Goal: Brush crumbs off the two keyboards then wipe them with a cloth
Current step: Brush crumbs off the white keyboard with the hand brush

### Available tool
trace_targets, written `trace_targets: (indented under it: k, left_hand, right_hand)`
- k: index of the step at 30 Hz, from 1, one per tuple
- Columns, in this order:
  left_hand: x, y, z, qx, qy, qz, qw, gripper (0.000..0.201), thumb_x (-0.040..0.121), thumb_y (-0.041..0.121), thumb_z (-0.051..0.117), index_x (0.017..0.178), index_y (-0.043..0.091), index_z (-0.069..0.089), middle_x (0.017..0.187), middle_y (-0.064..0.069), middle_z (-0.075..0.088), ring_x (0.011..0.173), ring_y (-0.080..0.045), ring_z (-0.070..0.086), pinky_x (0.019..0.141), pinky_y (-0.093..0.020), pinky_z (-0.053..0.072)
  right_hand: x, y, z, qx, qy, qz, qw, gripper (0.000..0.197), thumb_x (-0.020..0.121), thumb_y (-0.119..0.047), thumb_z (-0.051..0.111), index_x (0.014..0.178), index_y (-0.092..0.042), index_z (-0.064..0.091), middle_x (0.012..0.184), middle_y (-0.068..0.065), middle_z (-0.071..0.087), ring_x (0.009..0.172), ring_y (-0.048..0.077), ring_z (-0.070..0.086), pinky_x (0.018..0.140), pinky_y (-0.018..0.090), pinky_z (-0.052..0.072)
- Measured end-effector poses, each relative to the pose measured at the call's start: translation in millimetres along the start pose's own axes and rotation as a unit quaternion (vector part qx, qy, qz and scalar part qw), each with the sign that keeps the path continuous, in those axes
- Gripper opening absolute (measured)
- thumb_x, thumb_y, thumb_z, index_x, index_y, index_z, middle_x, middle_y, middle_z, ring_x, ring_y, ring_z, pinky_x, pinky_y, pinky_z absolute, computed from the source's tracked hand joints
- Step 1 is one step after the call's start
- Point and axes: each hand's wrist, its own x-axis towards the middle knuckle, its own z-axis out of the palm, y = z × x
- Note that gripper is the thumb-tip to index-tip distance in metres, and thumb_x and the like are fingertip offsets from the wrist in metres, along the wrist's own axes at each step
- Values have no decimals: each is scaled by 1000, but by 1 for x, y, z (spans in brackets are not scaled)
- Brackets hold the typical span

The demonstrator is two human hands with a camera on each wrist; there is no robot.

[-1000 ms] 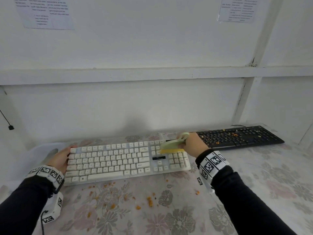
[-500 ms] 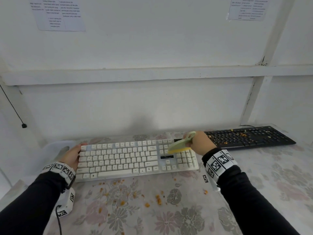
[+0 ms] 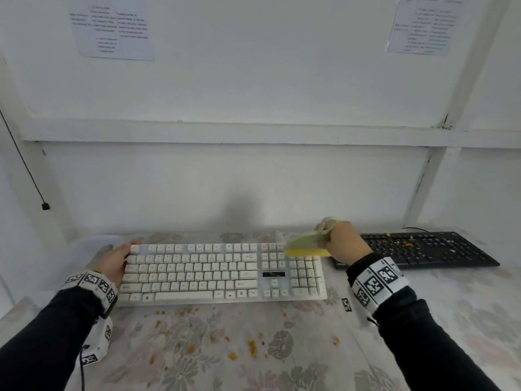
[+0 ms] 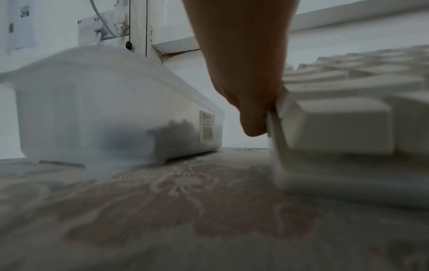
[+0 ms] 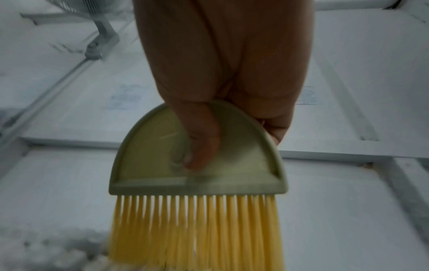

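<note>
Only wristward: perhaps thumb-pinched brush.

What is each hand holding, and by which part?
The right hand grips the small brush by its green half-round handle plate. The left hand holds the white keyboard at its left end.
</note>
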Motion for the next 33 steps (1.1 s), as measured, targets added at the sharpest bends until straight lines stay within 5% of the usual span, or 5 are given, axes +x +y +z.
trace_targets:
  k: [7, 12, 18, 23, 33]
  left_hand:
    - [10, -3, 0, 2, -24, 0, 1000, 54, 90, 19, 58, 136, 1, 38, 83, -15, 64, 67, -24, 62, 56, -34, 55]
    - [60, -16, -25, -4, -28, 13, 1000, 107, 64, 36, 83, 142, -5, 23, 108, -23, 63, 85, -34, 64, 70, -48, 55]
    - [18, -10, 1, 21, -45, 2, 999, 24, 96, 20, 48, 113, 4, 54, 74, -11, 60, 55, -19, 63, 59, -32, 52]
    - [34, -13, -8, -21, -37, 26, 999, 73, 85, 21, 65, 143, -4, 26, 100, -23, 61, 76, -30, 62, 59, -42, 55]
    - [11, -4, 0, -12, -33, 11, 999, 27, 89, 19, 58, 111, 3, 55, 83, -17, 58, 72, -28, 58, 51, -32, 56]
  right_hand:
    - [4, 7, 32, -48, -42, 46, 997, 25, 96, -10, 42, 115, -5, 57, 65, -6, 38, 65, 15, 48, 49, 15, 32]
    - [-7, 37, 20, -91, -37, 101, 990, 17, 95, -12, 43, 93, -6, 59, 67, -2, 42, 75, 21, 50, 61, 21, 42]
    - [-6, 7, 26, -6, -32, 35, 999, 22, 95, -10, 46, 110, -2, 60, 75, 2, 52, 61, 9, 48, 48, 11, 33]
    - [-8, -1, 41, -33, -71, 12, 997, 30, 94, -5, 39, 119, -9, 57, 93, 8, 59, 83, 20, 59, 65, 19, 41]
    - [-17, 32, 29, -70, -42, 77, 994, 32, 93, -6, 41, 121, -11, 55, 78, 2, 46, 75, 21, 49, 67, 25, 42]
